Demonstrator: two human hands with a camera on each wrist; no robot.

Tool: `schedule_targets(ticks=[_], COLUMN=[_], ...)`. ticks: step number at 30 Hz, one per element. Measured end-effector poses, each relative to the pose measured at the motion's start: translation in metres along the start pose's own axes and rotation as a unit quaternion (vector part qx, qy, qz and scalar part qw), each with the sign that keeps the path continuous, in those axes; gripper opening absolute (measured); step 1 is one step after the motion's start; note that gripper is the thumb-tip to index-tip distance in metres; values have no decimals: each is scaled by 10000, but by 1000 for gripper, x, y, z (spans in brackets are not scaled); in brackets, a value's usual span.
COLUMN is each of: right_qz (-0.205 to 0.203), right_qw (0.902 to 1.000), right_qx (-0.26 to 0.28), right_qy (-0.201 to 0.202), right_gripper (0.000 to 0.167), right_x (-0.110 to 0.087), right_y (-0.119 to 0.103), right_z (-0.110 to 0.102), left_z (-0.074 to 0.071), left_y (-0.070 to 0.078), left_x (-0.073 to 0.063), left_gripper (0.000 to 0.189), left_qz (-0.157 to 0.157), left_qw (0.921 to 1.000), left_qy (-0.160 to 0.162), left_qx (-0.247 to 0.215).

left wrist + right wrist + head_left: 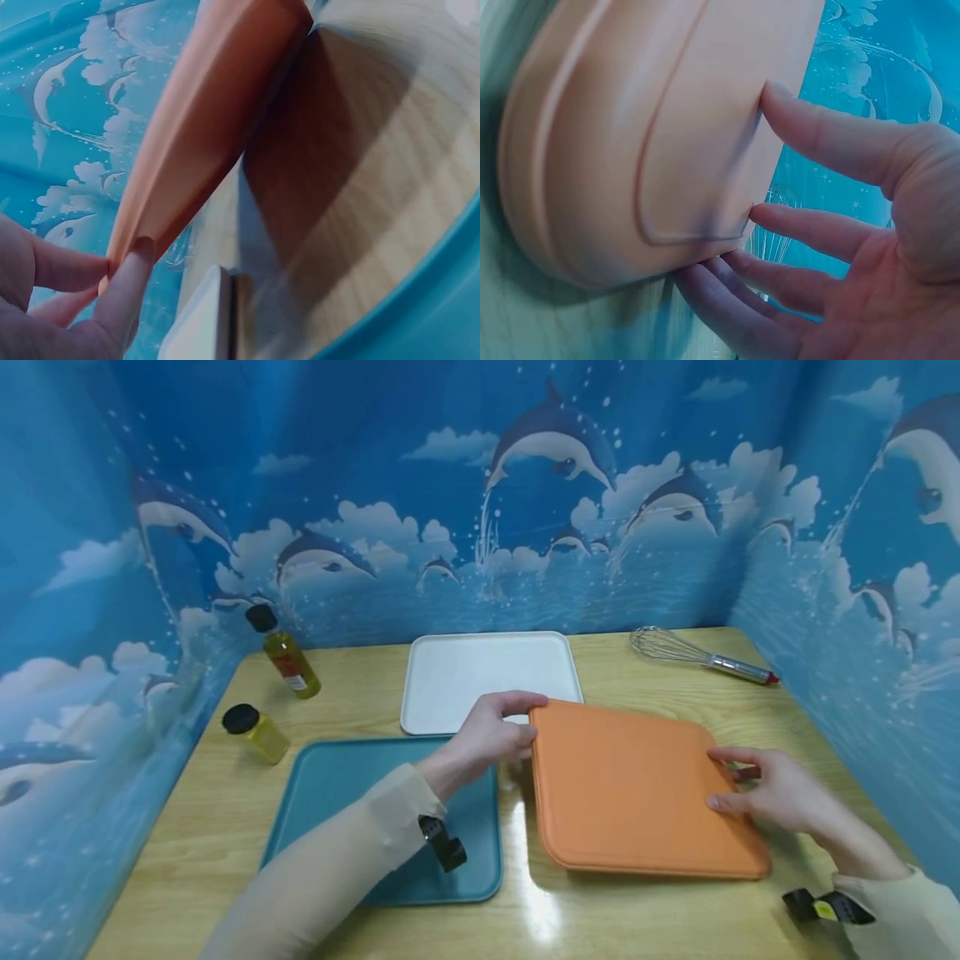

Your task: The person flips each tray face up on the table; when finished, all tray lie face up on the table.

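Note:
An orange tray (637, 793) with rounded corners is tilted over the right half of the table, its left end raised. My left hand (491, 735) pinches its far left corner between thumb and fingers; in the left wrist view the thumb lies on the tray's side wall (217, 127). At the right edge my right hand (780, 789) holds the tray, thumb on the broad face. The right wrist view has this hand (840, 247) with several fingertips along the edge and some reaching beneath it. What lies under the tray is hidden.
Left of it lies a teal tray (330, 785), partly under my left forearm. Behind is a white tray (487, 672). A whisk (705, 657) lies at the back right. An oil bottle (288, 660) and a small black-capped jar (262, 737) are at the left. A dolphin-print curtain (420, 485) surrounds the table.

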State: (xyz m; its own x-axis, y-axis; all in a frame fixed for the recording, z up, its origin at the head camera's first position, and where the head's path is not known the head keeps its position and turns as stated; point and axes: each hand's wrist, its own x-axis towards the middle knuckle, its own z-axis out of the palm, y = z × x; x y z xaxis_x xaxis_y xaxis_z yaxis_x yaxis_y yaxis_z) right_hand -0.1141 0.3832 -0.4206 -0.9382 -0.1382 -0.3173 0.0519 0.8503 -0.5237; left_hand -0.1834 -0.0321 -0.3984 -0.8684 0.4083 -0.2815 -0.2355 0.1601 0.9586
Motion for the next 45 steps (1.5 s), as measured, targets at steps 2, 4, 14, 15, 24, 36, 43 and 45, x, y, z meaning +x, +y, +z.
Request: schedule_targets(ticks=[2, 4, 14, 15, 24, 36, 43, 45], right_qz=[21, 49, -158, -150, -288, -695, -924, -1017], right_qw=[9999, 9996, 9934, 9926, 9822, 9761, 9910, 9916], right_qx=[114, 221, 1030, 1094, 1687, 1828, 950, 802], right_qy=[-74, -164, -472, -498, -774, -947, -179, 35], right_gripper=[89, 90, 87, 87, 84, 78, 67, 65], right_x=[0, 0, 4, 5, 9, 8, -12, -20], right_y=[0, 1, 3, 3, 8, -21, -59, -75], right_z=[-1, -2, -5, -5, -8, -22, -52, -61], left_z=[-3, -5, -1, 0, 15, 29, 35, 36], left_y=[5, 11, 40, 43, 80, 119, 127, 129], left_x=[0, -1, 3, 3, 8, 12, 15, 15], left_gripper=[51, 49, 46, 46, 42, 39, 37, 37], left_qz=[62, 105, 269, 304, 484, 656, 771, 795], left_qw=[9999, 9998, 9983, 9983, 9971, 9945, 9927, 9922], left_qy=[-90, -153, -194, -179, -246, -236, -260, -261], left_qx=[-38, -78, -482, -474, -532, -785, -885, -921])
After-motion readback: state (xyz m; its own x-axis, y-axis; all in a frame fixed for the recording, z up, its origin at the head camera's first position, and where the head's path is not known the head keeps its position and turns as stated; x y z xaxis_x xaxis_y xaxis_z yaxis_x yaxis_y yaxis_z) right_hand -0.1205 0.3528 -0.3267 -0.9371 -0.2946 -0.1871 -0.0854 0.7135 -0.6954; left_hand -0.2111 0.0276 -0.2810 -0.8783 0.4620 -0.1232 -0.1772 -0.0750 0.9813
